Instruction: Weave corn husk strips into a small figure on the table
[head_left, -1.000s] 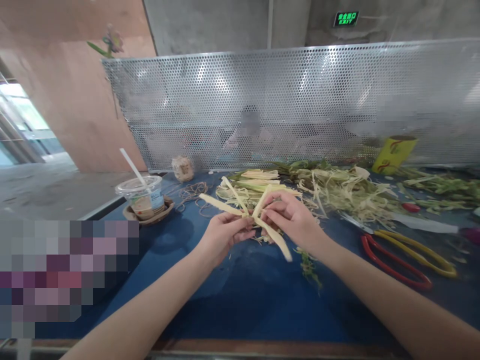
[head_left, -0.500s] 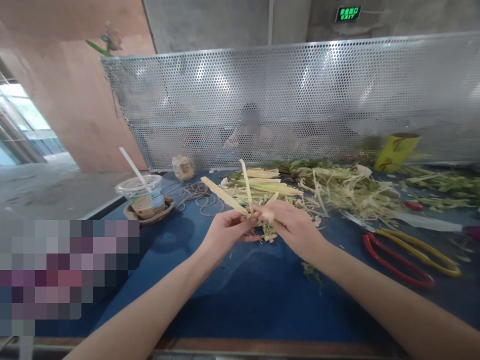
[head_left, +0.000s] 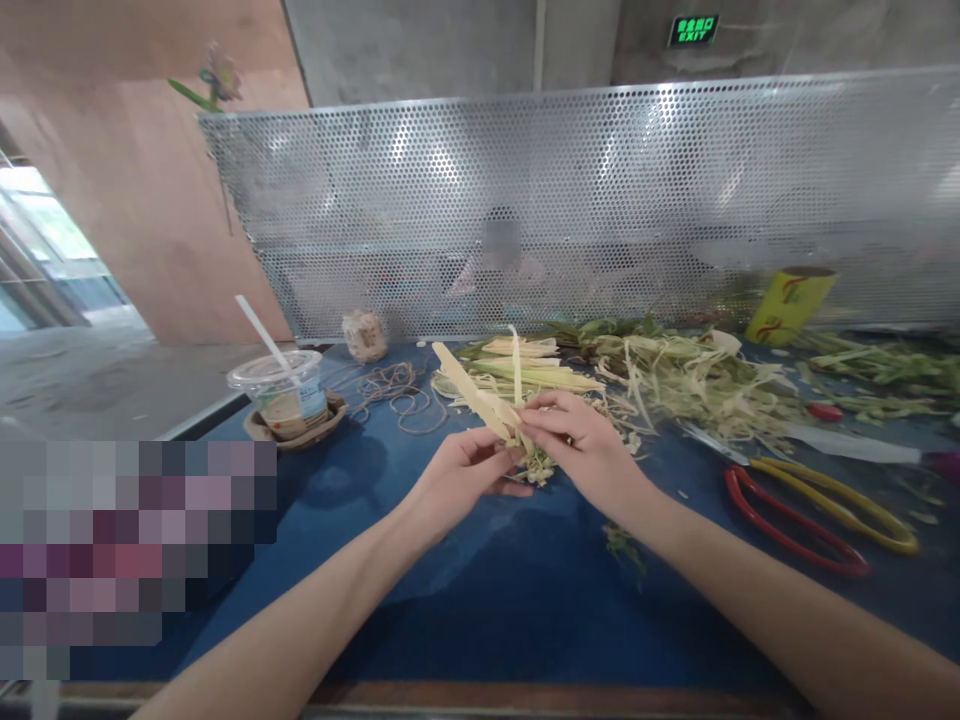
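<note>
Pale yellow corn husk strips (head_left: 480,398) stand up between my two hands, one broad strip leaning left and a narrow one nearly upright. My left hand (head_left: 474,468) pinches them low down, thumb against fingers. From the other side my right hand (head_left: 581,435) grips the strips between thumb and fingertips, a little higher up. Just behind the hands lies a pile of flat husk strips (head_left: 540,370) on the blue tabletop (head_left: 450,620). Small greenish scraps (head_left: 538,466) show between and under the hands.
Scissors with red and yellow handles (head_left: 795,525) lie at the right, near a knife (head_left: 855,443). Shredded husks (head_left: 675,380) heap up behind them. On the left are a lidded cup (head_left: 289,395) and cord (head_left: 401,392). A perforated metal screen (head_left: 450,200) closes off the back.
The husk strips have shifted slightly right. A strip that pointed up to the right under my right hand is now folded across toward the left, and the right-hand fingers have moved up.
</note>
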